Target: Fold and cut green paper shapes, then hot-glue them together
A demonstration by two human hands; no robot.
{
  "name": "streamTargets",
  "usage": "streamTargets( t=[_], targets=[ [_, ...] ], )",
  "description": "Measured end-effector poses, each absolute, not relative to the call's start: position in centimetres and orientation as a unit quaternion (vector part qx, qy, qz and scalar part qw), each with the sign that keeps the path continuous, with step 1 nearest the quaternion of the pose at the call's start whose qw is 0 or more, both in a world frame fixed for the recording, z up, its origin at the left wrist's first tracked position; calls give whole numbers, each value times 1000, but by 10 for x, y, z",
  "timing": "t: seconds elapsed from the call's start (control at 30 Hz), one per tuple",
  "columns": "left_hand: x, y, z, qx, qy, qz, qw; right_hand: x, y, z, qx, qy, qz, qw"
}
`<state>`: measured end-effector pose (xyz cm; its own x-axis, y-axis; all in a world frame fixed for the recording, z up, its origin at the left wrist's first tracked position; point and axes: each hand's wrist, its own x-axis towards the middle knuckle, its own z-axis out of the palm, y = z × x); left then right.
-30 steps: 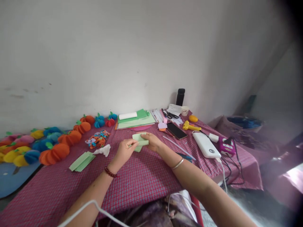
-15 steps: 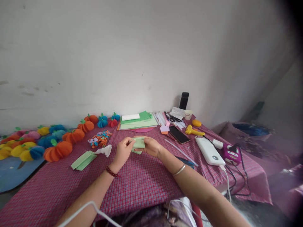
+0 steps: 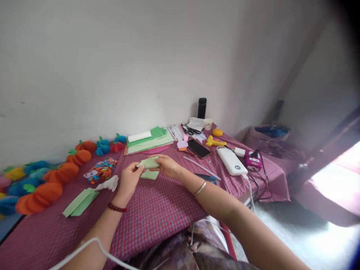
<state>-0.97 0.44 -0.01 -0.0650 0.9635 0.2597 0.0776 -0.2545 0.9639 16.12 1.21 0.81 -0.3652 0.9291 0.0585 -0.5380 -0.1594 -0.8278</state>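
Note:
Between my two hands is a small light green piece of paper (image 3: 149,162), held up over the table. My left hand (image 3: 131,178) pinches its left edge, thumb on top. My right hand (image 3: 166,165) grips its right edge, with the fingers partly behind it. Just below lies another light green piece of paper (image 3: 149,174) on the checked cloth. To the left of my left hand are a stack of light green paper strips (image 3: 81,202) and a crumpled white scrap (image 3: 109,183).
Orange paper pumpkins (image 3: 41,198) line the left side. A pile of colourful scraps (image 3: 100,170) sits beside them. Green sheets with a white roll (image 3: 140,136) lie at the back. Right are a phone (image 3: 199,149), scissors (image 3: 194,131), yellow glue gun (image 3: 215,141), white power bank (image 3: 231,161) and purple socket box (image 3: 253,160).
The view has swung to the right, so the table's things sit further left. Both hands still hold the green paper, its face now tilted differently, and the piece beneath shows more.

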Motion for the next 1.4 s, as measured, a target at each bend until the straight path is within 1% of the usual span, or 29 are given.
streamTargets(
  t=[0.2, 0.33, 0.47, 0.63, 0.77, 0.93, 1.2, 1.4],
  targets=[
    [-7, 5, 9, 467, 449, 591, 481, 165, 20, 8, -282, -400, 661, 569],
    [-8, 5, 11, 418, 438, 586, 539, 167, 22, 8, -304, -411, 614, 601],
    [-10, 6, 10, 392, 435, 572, 575, 167, 23, 6, -310, -435, 604, 591],
    [-9, 5, 9, 396, 430, 566, 581, 165, 17, 9, -314, -480, 571, 588],
    [-7, 3, 10, 427, 433, 576, 546, 162, 12, 15, -330, -513, 502, 613],
    [-5, -3, 12, 492, 451, 591, 453, 159, 10, 13, -352, -549, 427, 627],
    [-2, -20, 17, 618, 487, 552, 276, 157, 11, 11, -365, -544, 411, 633],
    [0, -31, 30, 663, 473, 541, 213, 155, -1, 21, -351, -536, 407, 651]
  ],
)
